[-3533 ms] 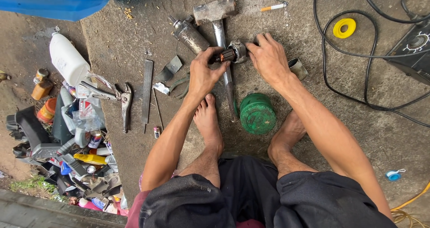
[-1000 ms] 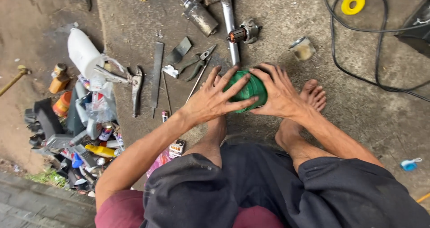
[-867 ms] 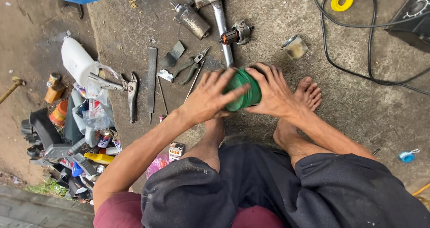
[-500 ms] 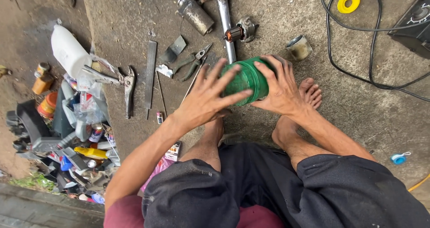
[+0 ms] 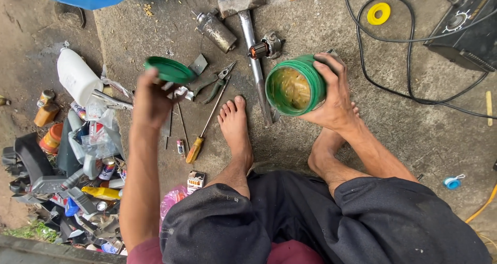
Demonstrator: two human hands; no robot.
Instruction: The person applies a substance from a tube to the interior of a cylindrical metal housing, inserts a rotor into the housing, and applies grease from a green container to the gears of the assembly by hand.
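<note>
Head view: the right hand (image 5: 334, 101) gripped the green jar (image 5: 295, 85), now open and raised over the concrete floor (image 5: 414, 134). The left hand (image 5: 150, 101) pinched the green lid (image 5: 169, 69), lifted off since earlier, above the pliers (image 5: 212, 82).

Green jar (image 5: 296, 85) looked glossy plastic, lid (image 5: 169, 69) left of jar same smooth plastic. Hammer (image 5: 248, 31) above jar: dull scuffed metal. Concrete floor (image 5: 404, 129) under jar rough, matt.

Stained grey concrete floor (image 5: 414, 139), daylight, strip of grass (image 5: 20, 230) at left edge
</note>
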